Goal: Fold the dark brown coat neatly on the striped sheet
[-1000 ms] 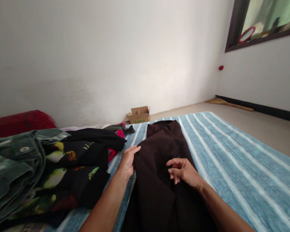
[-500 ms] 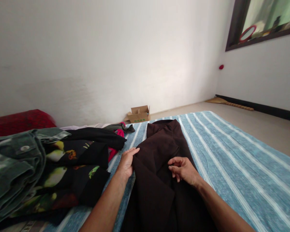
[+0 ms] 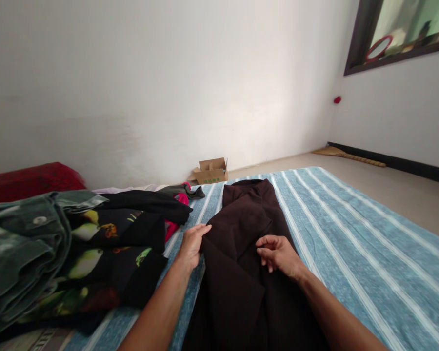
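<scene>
Dark brown trousers (image 3: 237, 258) lie lengthwise across the bed in front of me, their waist end pointing at the wall and one leg partly folded over the other. My left hand (image 3: 193, 243) is closed on the left edge of the cloth, thumb on top and the other fingers hidden beneath. On the right side of the trousers, my right hand (image 3: 278, 256) is closed in a pinch, thumb and forefinger together at a fold of the cloth; the fold between the tips is hard to make out.
A blue bed sheet with white stripes (image 3: 344, 234) covers the bed. To the left lie a green denim garment (image 3: 22, 248), a black patterned garment (image 3: 120, 253) and a red bundle (image 3: 32, 180). Beyond the bed stands a cardboard box (image 3: 212, 173) by the wall.
Both hands and the trousers keep nearly the same place. The whole view has shifted slightly.
</scene>
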